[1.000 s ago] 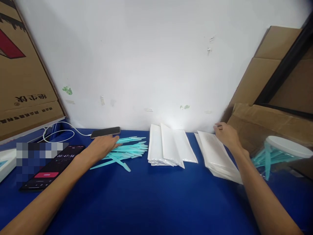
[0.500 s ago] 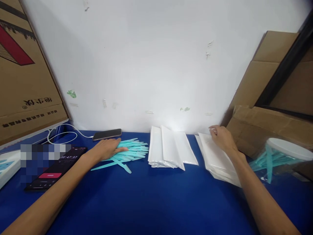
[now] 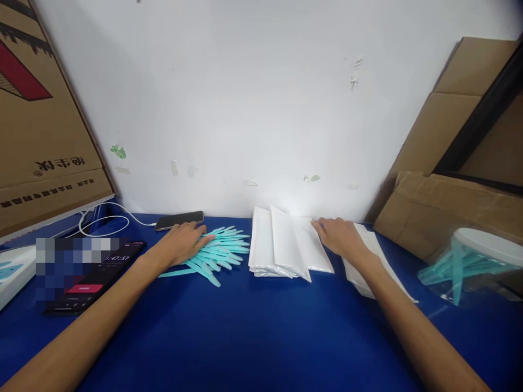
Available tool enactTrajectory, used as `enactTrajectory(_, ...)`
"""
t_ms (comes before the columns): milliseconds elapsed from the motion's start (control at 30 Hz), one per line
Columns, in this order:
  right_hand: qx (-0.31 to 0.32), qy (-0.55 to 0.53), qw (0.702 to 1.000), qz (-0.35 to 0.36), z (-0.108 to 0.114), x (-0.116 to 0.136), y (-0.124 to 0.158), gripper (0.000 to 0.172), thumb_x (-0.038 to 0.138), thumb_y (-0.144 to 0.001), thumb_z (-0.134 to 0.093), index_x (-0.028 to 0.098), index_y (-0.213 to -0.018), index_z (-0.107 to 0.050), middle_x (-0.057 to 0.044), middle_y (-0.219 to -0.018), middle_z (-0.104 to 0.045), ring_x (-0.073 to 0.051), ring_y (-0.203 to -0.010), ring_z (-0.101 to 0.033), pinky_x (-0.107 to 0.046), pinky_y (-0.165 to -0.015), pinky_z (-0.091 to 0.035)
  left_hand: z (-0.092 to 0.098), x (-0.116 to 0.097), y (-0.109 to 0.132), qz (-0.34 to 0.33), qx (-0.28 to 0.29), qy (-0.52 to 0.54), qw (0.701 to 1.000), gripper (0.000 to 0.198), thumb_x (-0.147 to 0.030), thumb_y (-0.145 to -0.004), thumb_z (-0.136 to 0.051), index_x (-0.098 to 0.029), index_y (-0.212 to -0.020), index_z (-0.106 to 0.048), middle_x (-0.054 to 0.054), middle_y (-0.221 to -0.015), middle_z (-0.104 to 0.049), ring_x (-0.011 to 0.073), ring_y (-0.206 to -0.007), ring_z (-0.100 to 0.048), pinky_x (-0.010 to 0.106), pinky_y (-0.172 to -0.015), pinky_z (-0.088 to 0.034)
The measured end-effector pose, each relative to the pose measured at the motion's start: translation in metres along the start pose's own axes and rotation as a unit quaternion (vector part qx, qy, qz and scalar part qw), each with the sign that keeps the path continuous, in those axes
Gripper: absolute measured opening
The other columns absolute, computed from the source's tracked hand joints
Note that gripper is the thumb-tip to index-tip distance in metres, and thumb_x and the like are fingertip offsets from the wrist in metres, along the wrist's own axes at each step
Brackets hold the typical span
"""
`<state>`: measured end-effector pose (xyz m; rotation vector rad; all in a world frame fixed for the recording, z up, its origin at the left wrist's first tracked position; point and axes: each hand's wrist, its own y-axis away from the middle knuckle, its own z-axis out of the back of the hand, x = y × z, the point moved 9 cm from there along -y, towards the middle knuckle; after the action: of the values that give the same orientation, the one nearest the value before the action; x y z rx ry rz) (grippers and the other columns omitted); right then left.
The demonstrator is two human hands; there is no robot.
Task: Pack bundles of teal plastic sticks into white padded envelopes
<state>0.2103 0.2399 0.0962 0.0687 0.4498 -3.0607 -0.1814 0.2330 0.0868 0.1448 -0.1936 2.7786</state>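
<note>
My left hand (image 3: 184,242) lies over the left part of a fanned pile of turquoise slim plastic sticks (image 3: 224,247), which look like eyebrow razors. Its fingers are spread, with the thumb stretched across the sticks. In the middle of the table is a stack of white padded envelopes (image 3: 281,245), overlapping at slight angles. My right hand (image 3: 337,235) reaches to this stack's upper right corner, fingers extended, fingertips at the edge of the rightmost envelope. Under my right wrist, more white envelopes (image 3: 370,245) lie partly covered by the arm.
A clear tub with a white lid (image 3: 488,246) lies at the right with more turquoise sticks inside. At left are a phone showing a timer (image 3: 92,283), another dark phone (image 3: 177,220) on a white cable, and a white box (image 3: 16,272). Cardboard boxes (image 3: 53,125) flank the wall.
My right hand has moved left from the right-hand envelopes to the middle stack. My left hand has shifted slightly over the pile, and the sticks lie more fanned out.
</note>
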Motion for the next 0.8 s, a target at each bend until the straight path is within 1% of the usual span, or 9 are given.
enactTrajectory(100,0.047,0.006,0.998,-0.041,-0.016,0.001,0.005,0.063,0.063,-0.099,-0.032,0.014,-0.084,-0.069,-0.022,-0.09,-0.072,-0.039,-0.094,-0.067,-0.052,-0.085,-0.045,0.001,-0.001,0.0,-0.002,0.002,0.005,1.0,0.069,-0.06,-0.098,-0.016,-0.014,-0.116,-0.064,0.022,-0.109,-0.066,0.0372,-0.099,-0.063,0.051,-0.086,-0.047)
enactTrajectory(167,0.072,-0.004,0.996,-0.059,-0.025,-0.001,0.007,0.067,0.071,-0.095,-0.035,0.014,-0.077,-0.067,-0.023,-0.089,-0.072,-0.039,-0.091,-0.068,-0.054,-0.086,-0.045,0.002,-0.002,0.001,-0.004,0.002,0.011,1.0,0.068,-0.06,-0.099,-0.015,-0.015,-0.113,-0.064,0.021,-0.106,-0.066,0.0364,-0.096,-0.063,0.049,-0.084,-0.047)
enactTrajectory(267,0.101,-0.045,0.992,-0.064,-0.033,-0.003,0.008,0.068,0.074,-0.093,-0.034,0.017,-0.068,-0.062,-0.019,-0.083,-0.072,-0.036,-0.083,-0.068,-0.05,-0.082,-0.047,0.003,-0.002,0.001,-0.004,-0.001,0.022,1.0,0.067,-0.059,-0.099,-0.014,-0.016,-0.114,-0.063,0.02,-0.106,-0.066,0.0352,-0.095,-0.063,0.047,-0.083,-0.047)
enactTrajectory(367,0.107,-0.094,0.987,-0.07,-0.035,-0.006,0.006,0.06,0.071,-0.093,-0.04,0.02,-0.067,-0.058,-0.014,-0.077,-0.07,-0.031,-0.073,-0.067,-0.041,-0.071,-0.047,0.004,-0.002,0.002,0.0,-0.005,0.03,1.0,0.066,-0.059,-0.099,-0.015,-0.016,-0.117,-0.061,0.019,-0.108,-0.065,0.0343,-0.097,-0.063,0.046,-0.083,-0.046)
enactTrajectory(467,0.089,-0.139,0.983,-0.084,-0.03,-0.012,0.003,0.044,0.06,-0.092,-0.051,0.021,-0.073,-0.056,-0.009,-0.077,-0.068,-0.027,-0.071,-0.065,-0.035,-0.064,-0.044,0.005,-0.002,0.002,0.0,-0.012,0.032,0.999,0.065,-0.06,-0.099,-0.014,-0.018,-0.118,-0.061,0.018,-0.108,-0.066,0.0335,-0.098,-0.062,0.045,-0.083,-0.045)
enactTrajectory(533,0.063,-0.166,0.979,-0.103,-0.022,-0.019,0.001,0.033,0.053,-0.091,-0.055,0.022,-0.079,-0.055,-0.008,-0.079,-0.068,-0.026,-0.073,-0.064,-0.033,-0.063,-0.041,0.006,-0.003,0.002,-0.003,-0.02,0.03,0.999,0.066,-0.06,-0.1,-0.013,-0.018,-0.118,-0.061,0.017,-0.107,-0.066,0.0333,-0.099,-0.062,0.045,-0.084,-0.045)
enactTrajectory(600,0.032,-0.194,0.972,-0.129,-0.012,-0.031,0.0,0.028,0.049,-0.089,-0.058,0.022,-0.084,-0.055,-0.008,-0.082,-0.068,-0.027,-0.076,-0.063,-0.033,-0.063,-0.039,0.008,-0.004,0.001,-0.007,-0.033,0.028,0.999,0.065,-0.059,-0.1,-0.013,-0.018,-0.119,-0.06,0.016,-0.106,-0.066,0.0333,-0.1,-0.061,0.045,-0.085,-0.044)
enactTrajectory(700,-0.015,-0.248,0.953,-0.174,0.006,-0.052,0.001,0.029,0.05,-0.085,-0.062,0.023,-0.09,-0.054,-0.009,-0.085,-0.067,-0.029,-0.079,-0.062,-0.033,-0.063,-0.039,0.015,-0.007,0.001,-0.013,-0.063,0.022,0.998,0.063,-0.057,-0.101,-0.015,-0.017,-0.12,-0.06,0.017,-0.106,-0.065,0.0343,-0.101,-0.06,0.048,-0.087,-0.043)
enactTrajectory(800,-0.035,-0.347,0.916,-0.198,0.02,-0.067,0.004,0.038,0.057,-0.082,-0.065,0.023,-0.096,-0.053,-0.008,-0.083,-0.066,-0.027,-0.075,-0.062,-0.033,-0.059,-0.041,0.027,-0.013,0.002,-0.029,-0.108,0.02,0.994,0.058,-0.054,-0.103,-0.019,-0.017,-0.121,-0.06,0.016,-0.109,-0.063,0.0344,-0.105,-0.057,0.05,-0.091,-0.041)
